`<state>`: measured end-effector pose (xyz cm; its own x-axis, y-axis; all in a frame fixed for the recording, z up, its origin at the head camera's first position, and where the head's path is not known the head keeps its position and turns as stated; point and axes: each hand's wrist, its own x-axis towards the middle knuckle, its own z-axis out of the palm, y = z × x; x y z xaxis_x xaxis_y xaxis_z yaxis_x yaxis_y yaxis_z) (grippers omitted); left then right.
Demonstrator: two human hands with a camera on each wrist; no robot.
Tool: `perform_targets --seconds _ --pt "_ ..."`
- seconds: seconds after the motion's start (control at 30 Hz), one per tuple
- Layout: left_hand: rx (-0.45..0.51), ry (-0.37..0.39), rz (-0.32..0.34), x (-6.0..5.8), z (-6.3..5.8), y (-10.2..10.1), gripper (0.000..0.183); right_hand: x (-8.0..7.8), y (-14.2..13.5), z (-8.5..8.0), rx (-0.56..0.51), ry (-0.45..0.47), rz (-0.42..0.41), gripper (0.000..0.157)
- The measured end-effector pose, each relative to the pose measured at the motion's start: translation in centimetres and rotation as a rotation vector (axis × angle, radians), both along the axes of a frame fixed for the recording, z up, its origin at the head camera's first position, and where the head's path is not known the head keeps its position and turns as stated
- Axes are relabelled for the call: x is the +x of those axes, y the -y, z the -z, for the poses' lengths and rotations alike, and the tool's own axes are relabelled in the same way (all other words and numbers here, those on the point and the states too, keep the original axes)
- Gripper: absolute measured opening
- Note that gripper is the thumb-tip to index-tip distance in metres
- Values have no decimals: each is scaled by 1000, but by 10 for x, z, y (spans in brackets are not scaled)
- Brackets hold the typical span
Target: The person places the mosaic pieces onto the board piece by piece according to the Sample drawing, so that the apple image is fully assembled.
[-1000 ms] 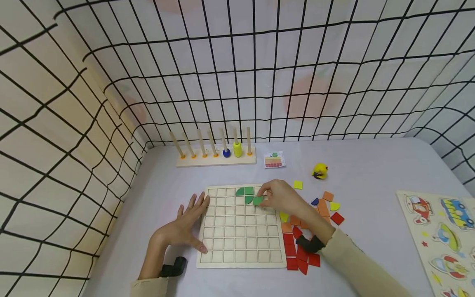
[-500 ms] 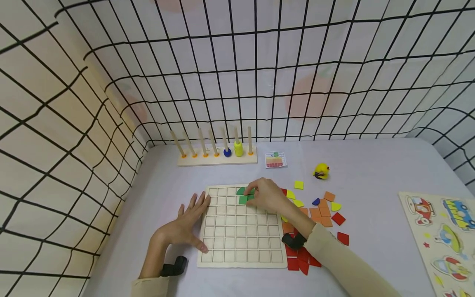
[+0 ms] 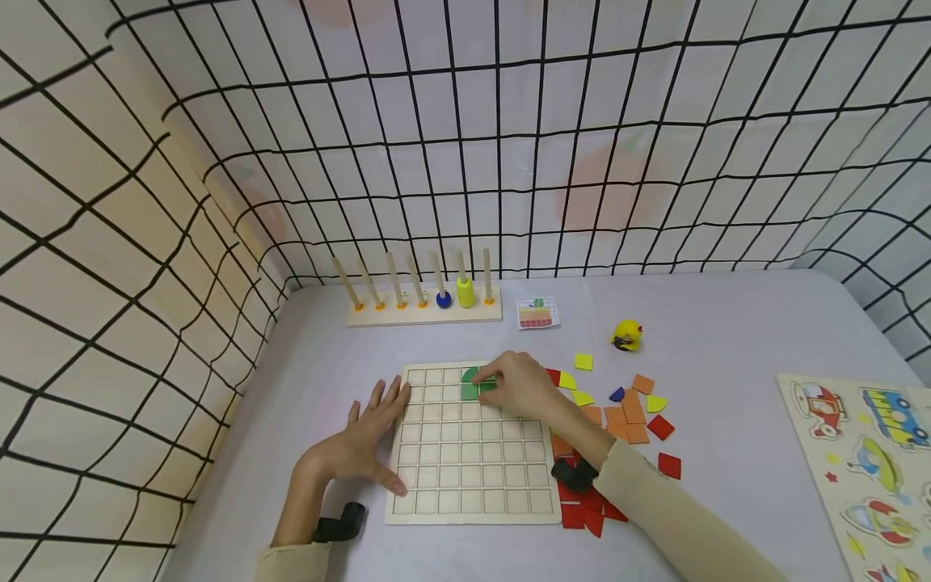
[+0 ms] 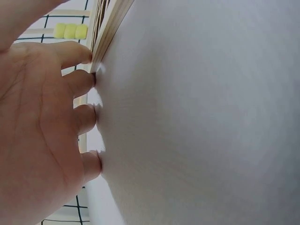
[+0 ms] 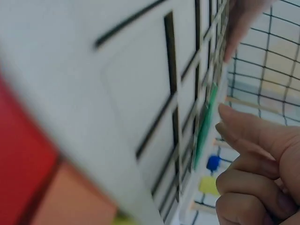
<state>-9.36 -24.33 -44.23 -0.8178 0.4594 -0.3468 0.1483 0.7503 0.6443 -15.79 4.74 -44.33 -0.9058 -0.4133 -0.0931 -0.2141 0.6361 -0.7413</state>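
Observation:
A pale wooden grid board (image 3: 465, 453) lies flat on the table. My left hand (image 3: 367, 444) is spread along its left edge, fingertips at the upper side and thumb near the lower corner. In the left wrist view the fingertips (image 4: 89, 119) meet the table beside the board's edge. My right hand (image 3: 520, 384) is over the top rows, thumb and index finger pinching about a green tile (image 3: 486, 385); its remaining fingers are curled. To its left sit a rounded green piece (image 3: 470, 374) and a green square (image 3: 469, 392). The hand hides the cells behind it.
Red tiles (image 3: 573, 516), orange tiles (image 3: 634, 412) and yellow pieces (image 3: 582, 398) lie right of the board. Behind stand a peg rack (image 3: 425, 317), a small picture card (image 3: 538, 313) and a yellow duck (image 3: 627, 335). A picture puzzle board (image 3: 836, 469) lies far right; black netting (image 3: 502, 162) surrounds the table.
My right hand has moved left along the board's top rows, with the green tile it held. A green square now lies below the rounded green piece. My left hand stays put.

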Motion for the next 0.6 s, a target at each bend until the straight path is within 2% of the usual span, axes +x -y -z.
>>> perform_targets --seconds 0.13,0.3,0.47,0.6 --pt "-6 -2 0 -1 0 -1 149 6 -29 -10 -5 4 19 27" --pt "-4 -5 -1 -1 0 -1 150 14 -90 -16 40 19 119 29" --pt "-4 0 -4 0 0 0 150 22 -150 -13 89 81 191 30" --pt "1 1 -9 1 -1 0 149 25 -176 -5 119 125 200 31"
